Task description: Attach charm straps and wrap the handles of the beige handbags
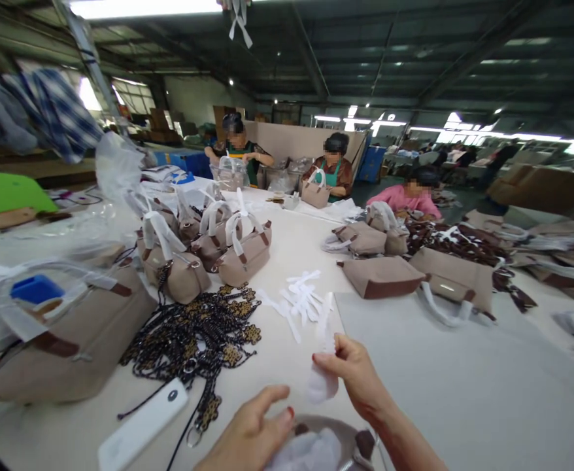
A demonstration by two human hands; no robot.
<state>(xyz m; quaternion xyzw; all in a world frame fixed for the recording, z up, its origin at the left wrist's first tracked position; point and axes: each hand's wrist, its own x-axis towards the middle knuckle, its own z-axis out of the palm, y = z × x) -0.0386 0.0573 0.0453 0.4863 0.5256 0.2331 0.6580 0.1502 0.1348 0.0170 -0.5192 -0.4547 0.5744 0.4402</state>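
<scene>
At a white worktable [299, 239], with a taupe bag [350, 432] close in front of you, your left hand [252, 432] is open beside it while your right hand [360, 378] pinches a white strip [322, 386] that a loose fingertip grip might let slip.

White strip [322, 384] at half past five, taupe bag [103, 333] with brown trim [56, 345] at eight, blue-and-white plaid cloth [64, 111] at ten o'clock

We're looking at a plaid cloth [64, 111] hanging far left, a lime-green panel [10, 194] below it, a white device [144, 425] flat on the surface [291, 239], and, across from us, a person in pink [397, 198].
</scene>
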